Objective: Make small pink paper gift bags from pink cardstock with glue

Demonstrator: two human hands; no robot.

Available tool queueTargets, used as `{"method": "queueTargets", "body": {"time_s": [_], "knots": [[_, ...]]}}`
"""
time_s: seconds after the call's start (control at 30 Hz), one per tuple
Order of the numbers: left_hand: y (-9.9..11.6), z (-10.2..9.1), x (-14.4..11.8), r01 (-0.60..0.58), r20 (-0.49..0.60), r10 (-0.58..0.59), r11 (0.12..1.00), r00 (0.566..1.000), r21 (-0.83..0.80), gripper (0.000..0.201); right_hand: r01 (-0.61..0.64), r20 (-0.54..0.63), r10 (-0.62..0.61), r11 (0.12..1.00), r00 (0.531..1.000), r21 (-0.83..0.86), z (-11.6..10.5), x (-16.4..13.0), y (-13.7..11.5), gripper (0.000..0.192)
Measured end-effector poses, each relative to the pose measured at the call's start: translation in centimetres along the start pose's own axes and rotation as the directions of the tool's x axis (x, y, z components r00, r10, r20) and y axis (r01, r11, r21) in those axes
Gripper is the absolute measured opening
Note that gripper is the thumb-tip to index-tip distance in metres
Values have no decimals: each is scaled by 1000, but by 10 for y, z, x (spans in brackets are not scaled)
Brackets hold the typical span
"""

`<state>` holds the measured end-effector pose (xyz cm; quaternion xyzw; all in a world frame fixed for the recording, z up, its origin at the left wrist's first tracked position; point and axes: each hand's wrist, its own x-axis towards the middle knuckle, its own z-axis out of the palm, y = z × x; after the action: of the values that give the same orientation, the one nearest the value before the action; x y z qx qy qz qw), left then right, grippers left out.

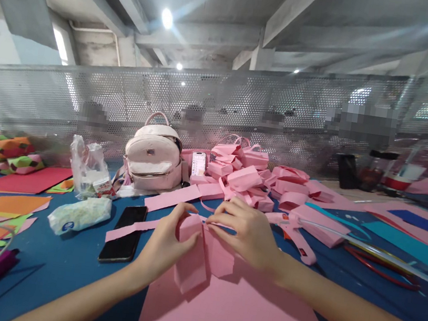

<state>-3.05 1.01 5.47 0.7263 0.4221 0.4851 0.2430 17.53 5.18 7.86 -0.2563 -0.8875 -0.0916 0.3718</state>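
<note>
Both my hands hold a small folded pink paper bag [194,256] just above a large pink paper sheet [240,313] on the blue table. My left hand [165,241] grips the bag's left side, fingers curled over its top edge. My right hand [246,231] pinches the top right of the bag, near a thin pink paper strip [130,228] that runs off to the left. A pink glue gun [297,236] lies just right of my right hand.
A black phone [124,233] lies left of my hands beside a tissue pack [79,214]. Behind stand a pink backpack [154,160], a pile of finished pink paper bags [247,178], a plastic bag [88,166], and coloured paper sheets [5,200] left and right. A perforated metal screen [221,108] backs the table.
</note>
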Motion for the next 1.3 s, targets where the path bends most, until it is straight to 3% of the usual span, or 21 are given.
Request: {"method": "queueTargets", "body": {"time_s": [0.77,1.07,1.3], "knots": [[0,1,-1,12,5,-12,1000,1000,-4,31,-9,44,9,1000,999,-13,2,-1,-2,11],[-3,1,-1,12,13,-13,1000,1000,6,31,-65,98,69,997,993,-40,-2,4,-1,6],[-5,1,-1,-1,11,1,1000,1000,8,32,1,141,11,997,990,-83,-7,4,0,2]]}}
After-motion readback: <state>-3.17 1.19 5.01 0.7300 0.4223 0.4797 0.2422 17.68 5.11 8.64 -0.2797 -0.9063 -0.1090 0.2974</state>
